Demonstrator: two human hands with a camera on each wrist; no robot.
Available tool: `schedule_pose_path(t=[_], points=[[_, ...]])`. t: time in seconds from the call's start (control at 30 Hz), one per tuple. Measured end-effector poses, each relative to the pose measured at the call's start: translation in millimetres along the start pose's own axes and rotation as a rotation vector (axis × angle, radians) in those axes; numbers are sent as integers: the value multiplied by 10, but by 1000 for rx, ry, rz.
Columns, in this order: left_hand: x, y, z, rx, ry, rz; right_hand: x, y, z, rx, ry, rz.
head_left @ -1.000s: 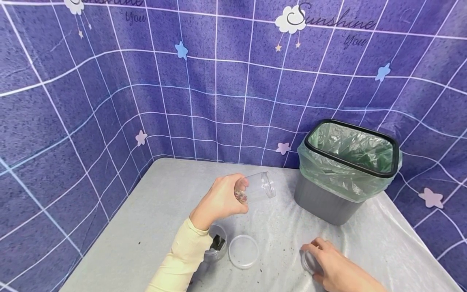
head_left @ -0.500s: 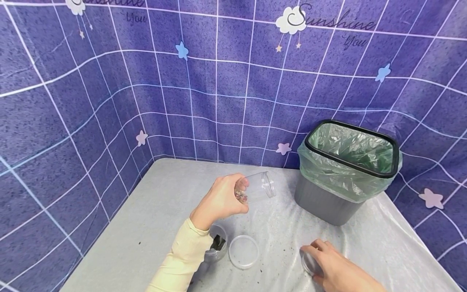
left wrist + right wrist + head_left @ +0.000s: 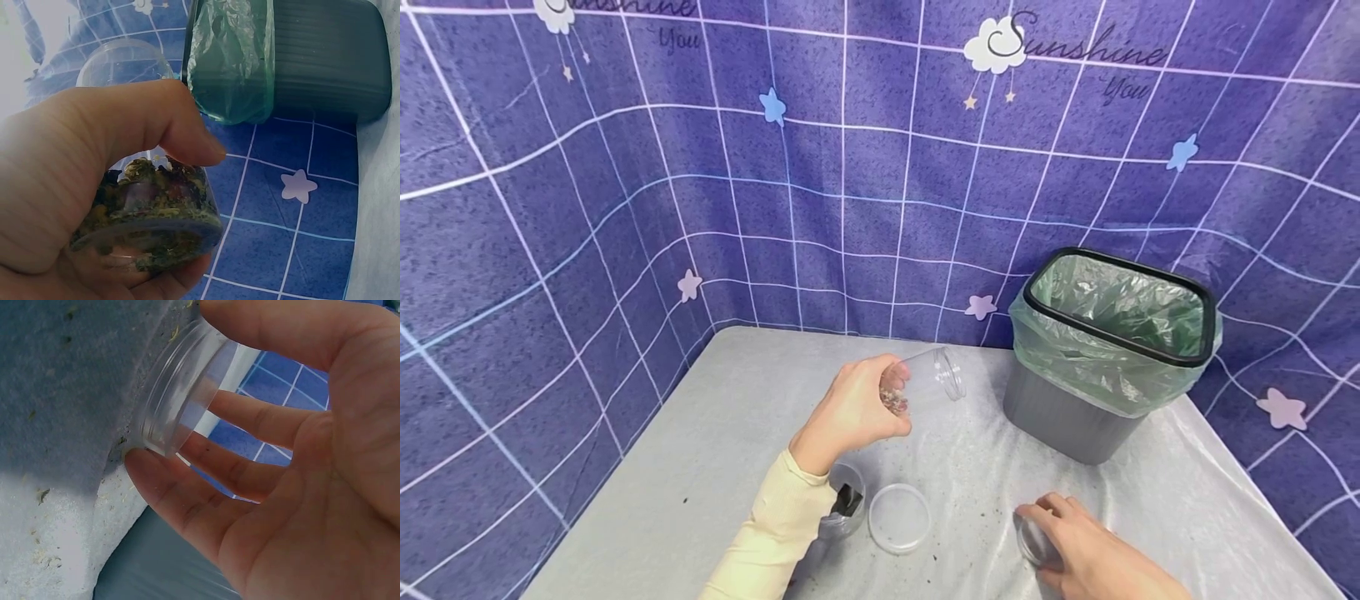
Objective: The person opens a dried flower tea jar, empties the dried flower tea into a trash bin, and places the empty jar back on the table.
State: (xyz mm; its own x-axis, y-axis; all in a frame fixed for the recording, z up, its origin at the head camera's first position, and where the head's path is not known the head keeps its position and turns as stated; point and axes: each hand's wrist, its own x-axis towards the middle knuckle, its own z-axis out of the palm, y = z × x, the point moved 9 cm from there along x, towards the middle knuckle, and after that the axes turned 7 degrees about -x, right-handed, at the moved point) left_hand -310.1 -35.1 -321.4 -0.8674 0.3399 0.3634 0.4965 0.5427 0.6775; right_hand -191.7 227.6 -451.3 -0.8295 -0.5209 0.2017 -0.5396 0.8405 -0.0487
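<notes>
My left hand (image 3: 853,408) grips a clear jar (image 3: 934,382) above the table, tilted on its side with its uncapped mouth toward the right. Dried leaves and petals (image 3: 156,200) lie in its bottom end, between thumb and fingers in the left wrist view. On the table at the right, my right hand (image 3: 1090,546) holds a clear round lid (image 3: 181,394) by its rim, standing it on edge. A second clear lid (image 3: 900,518) lies flat between the hands. Beside it stands another clear jar (image 3: 854,477) with a dark piece (image 3: 847,500) inside, partly hidden by the left sleeve.
A grey bin (image 3: 1060,417) with a green liner (image 3: 1097,367) and black rim stands at the back right of the cloth-covered table (image 3: 752,392). Small dark crumbs are scattered near the lids. A purple checked curtain (image 3: 880,167) hangs behind.
The jar in my left hand has tipped slightly, its mouth a little higher, and the contents look shifted. My right hand keeps its grip on the lid in about the same place.
</notes>
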Motion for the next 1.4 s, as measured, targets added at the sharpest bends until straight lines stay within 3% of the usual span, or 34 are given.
schedule_pose_path(t=[0.57,0.97,1.4], points=[[47,37,-69,-3,56,-39,-3,11,-29,-25,14,1],[87,118,-104,10,71,-26,6,-13,-95,-61,73,-22],[128,195,-124,9,83,-17,42,-153,-301,-104,195,-83]])
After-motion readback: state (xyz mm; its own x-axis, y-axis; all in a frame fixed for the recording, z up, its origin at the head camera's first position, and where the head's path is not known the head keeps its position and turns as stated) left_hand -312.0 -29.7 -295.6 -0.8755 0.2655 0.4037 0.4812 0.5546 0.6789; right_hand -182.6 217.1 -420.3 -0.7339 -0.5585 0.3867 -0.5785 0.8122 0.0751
